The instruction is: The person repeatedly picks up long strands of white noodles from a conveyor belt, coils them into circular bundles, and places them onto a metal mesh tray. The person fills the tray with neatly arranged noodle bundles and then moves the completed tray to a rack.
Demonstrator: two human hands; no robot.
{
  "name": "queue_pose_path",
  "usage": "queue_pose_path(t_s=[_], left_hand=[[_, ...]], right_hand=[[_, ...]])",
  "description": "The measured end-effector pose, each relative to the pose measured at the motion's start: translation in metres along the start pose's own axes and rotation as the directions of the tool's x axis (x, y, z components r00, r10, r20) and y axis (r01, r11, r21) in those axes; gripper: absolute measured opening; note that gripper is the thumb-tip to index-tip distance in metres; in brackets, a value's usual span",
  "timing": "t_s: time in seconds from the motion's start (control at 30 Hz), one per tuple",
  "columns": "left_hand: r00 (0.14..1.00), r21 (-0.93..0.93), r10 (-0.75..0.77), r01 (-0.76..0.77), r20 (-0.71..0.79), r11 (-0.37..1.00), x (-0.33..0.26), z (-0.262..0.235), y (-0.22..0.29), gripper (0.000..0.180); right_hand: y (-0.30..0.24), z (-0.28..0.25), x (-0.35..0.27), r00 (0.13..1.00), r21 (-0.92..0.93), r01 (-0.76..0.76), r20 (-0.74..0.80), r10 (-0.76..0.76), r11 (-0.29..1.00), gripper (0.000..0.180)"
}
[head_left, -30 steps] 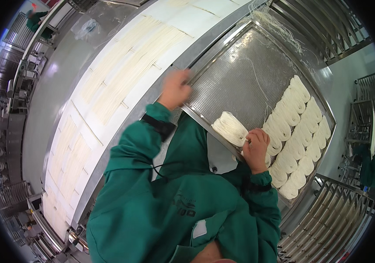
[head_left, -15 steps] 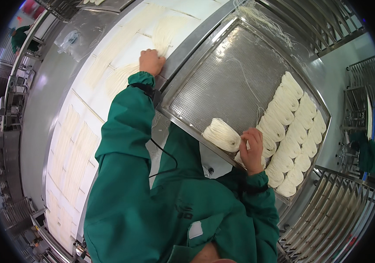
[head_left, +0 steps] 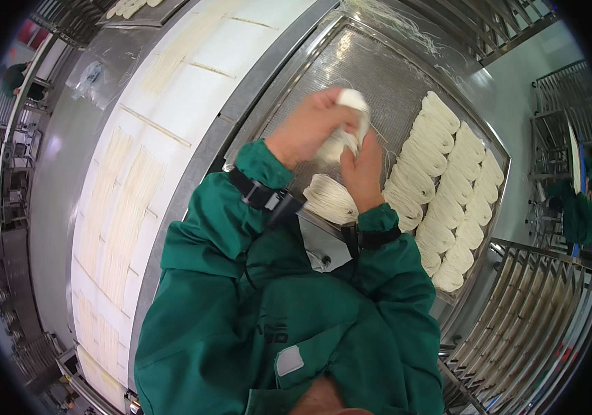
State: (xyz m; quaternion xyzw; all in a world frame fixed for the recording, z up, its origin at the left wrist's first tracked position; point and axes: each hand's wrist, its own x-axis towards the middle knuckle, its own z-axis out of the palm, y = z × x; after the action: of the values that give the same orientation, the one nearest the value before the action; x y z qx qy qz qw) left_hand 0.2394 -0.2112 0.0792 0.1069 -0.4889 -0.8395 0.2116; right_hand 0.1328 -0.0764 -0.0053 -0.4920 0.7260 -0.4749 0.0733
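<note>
Over the metal mesh tray (head_left: 393, 72), my left hand (head_left: 310, 126) is closed round a folded bundle of pale noodles (head_left: 354, 104), somewhat blurred by motion. My right hand (head_left: 365, 171) meets it from below right, fingers pinching the lower end of the same bundle. Just beneath the hands, a finished-looking noodle nest (head_left: 330, 199) lies at the tray's near edge. Rows of similar folded nests (head_left: 441, 180) cover the tray's right side. Loose noodle strands lie on the mesh behind the hands.
To the left runs a white conveyor belt (head_left: 202, 93) with flat noodle strands (head_left: 119, 221) and thin sticks across it. A metal rack of stacked trays (head_left: 524, 325) stands at lower right. Stray noodles (head_left: 406, 28) hang past the tray's far edge. Another person in green (head_left: 572, 207) is at far right.
My left hand has come from the belt to above the tray with a noodle bundle. My right hand has left the nests near the front edge and joined it.
</note>
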Motion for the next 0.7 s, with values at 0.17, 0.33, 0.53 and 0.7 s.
queue_pose_path(t_s=[0.17, 0.33, 0.53, 0.7], left_hand=[[0.983, -0.035, -0.092, 0.088, -0.158, 0.996, -0.004, -0.089, -0.032, 0.006], [0.915, 0.286, -0.154, 0.272, -0.373, 0.919, -0.020, -0.108, -0.057, 0.008], [0.974, 0.650, -0.218, 0.207, -0.065, 0.731, -0.024, -0.027, -0.044, 0.023], [0.944, 0.824, -0.301, 0.061, 0.137, 0.563, -0.011, 0.021, -0.076, 0.024]], right_hand=[[0.056, -0.016, -0.048, 0.972, -0.406, 0.052, 0.229, 0.047, 0.912, 0.050], [0.050, -0.031, -0.061, 0.993, -0.383, 0.074, 0.114, -0.033, 0.921, 0.048], [0.039, -0.057, -0.055, 0.999, -0.194, 0.011, 0.050, -0.001, 0.981, 0.048], [0.040, -0.064, -0.066, 0.995, -0.017, -0.035, -0.091, 0.033, 0.999, 0.037]])
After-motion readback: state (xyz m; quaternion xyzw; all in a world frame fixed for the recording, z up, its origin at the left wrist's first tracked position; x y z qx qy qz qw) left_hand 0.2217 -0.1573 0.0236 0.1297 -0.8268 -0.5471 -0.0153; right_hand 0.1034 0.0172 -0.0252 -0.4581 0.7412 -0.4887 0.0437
